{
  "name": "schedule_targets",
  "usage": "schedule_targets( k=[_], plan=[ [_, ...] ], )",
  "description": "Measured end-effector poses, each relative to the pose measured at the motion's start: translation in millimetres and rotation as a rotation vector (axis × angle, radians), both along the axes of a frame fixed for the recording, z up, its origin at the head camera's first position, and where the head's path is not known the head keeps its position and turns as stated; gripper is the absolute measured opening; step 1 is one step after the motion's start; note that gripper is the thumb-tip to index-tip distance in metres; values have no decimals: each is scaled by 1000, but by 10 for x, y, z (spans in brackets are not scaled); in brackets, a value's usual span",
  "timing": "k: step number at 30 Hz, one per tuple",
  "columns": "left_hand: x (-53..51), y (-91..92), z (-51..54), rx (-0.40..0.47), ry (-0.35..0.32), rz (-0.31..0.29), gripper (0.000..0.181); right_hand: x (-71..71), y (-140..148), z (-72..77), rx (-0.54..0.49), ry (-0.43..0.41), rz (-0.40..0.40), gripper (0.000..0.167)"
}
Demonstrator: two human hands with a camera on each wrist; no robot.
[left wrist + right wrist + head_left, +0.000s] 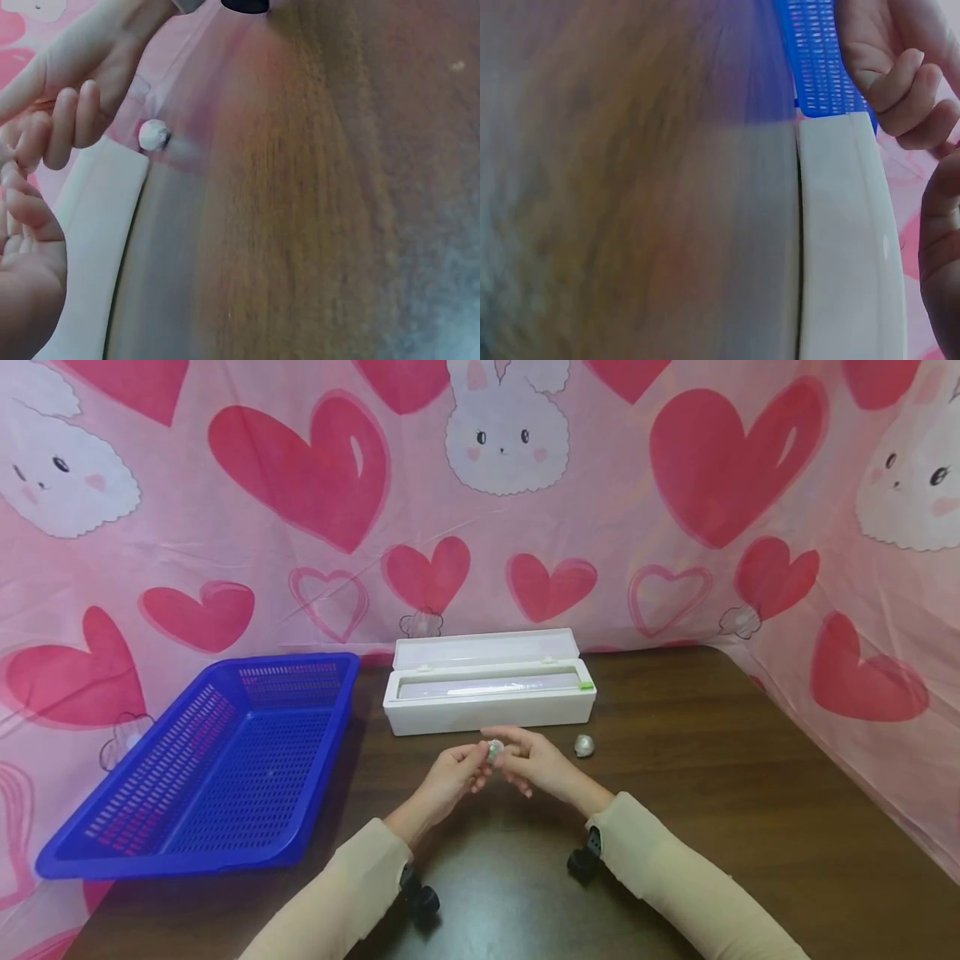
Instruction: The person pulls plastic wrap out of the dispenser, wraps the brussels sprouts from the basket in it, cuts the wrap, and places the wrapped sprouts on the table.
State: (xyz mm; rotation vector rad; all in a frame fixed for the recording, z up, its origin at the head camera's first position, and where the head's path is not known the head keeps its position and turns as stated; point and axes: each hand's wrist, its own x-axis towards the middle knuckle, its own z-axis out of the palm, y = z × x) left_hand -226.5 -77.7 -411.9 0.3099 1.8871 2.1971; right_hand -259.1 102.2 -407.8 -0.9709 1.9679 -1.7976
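Observation:
A small silver ball that looks like crumpled foil sits between the two hands in the head view, in front of the long white box. The left hand pinches it between thumb and fingers. From the other side, the right hand holds it with thumb and fingertips, its index finger arched above. In the left wrist view, the fingertips of both hands meet at the left edge, where the ball is mostly hidden. A second silver ball lies on the table, right of the right hand.
Behind the hands stands the white box, its lid raised and a pale sheet or roll inside. To the left is a blue perforated plastic basket. The brown wooden table meets a pink heart-patterned cloth at the back and right.

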Motion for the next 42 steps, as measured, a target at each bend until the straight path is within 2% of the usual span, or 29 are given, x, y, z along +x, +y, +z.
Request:
schedule_targets(
  k=[2,4,8,10,13,18,21,27,30,33,36,38,40,42],
  plan=[
    [1,1,13,-9,-14,-13,34,-10,2,-14,27,86,0,40],
    [0,-3,18,2,-24,-57,36,-16,4,-26,29,129,-1,41],
    [5,-15,27,68,-30,-149,35,-2,13,-13,31,101,-19,40],
    [11,-22,32,88,-20,-168,31,9,15,9,39,67,-32,43],
    [12,-29,29,91,-14,-155,24,16,5,28,26,55,-33,44],
    [0,-29,2,71,-6,-75,20,26,-35,30,-5,130,-40,40],
    [-10,-19,-22,45,12,-27,20,89,-52,100,8,172,-56,32],
    [-13,-14,-50,-38,65,-6,23,205,-63,237,71,261,-57,21],
    [-13,-30,-45,-36,48,-37,31,207,-52,253,74,208,-45,21],
    [-6,-53,-44,-12,4,-99,41,186,-29,237,52,95,-6,22],
    [12,-69,-34,20,-25,-168,42,130,-2,161,24,-10,42,29],
    [18,-67,-23,46,-27,-193,39,83,16,107,21,-5,56,35],
    [20,-63,-9,67,-25,-194,37,81,28,126,29,16,50,39],
    [14,-65,0,72,-19,-190,36,64,36,118,60,90,23,42]
  ],
)
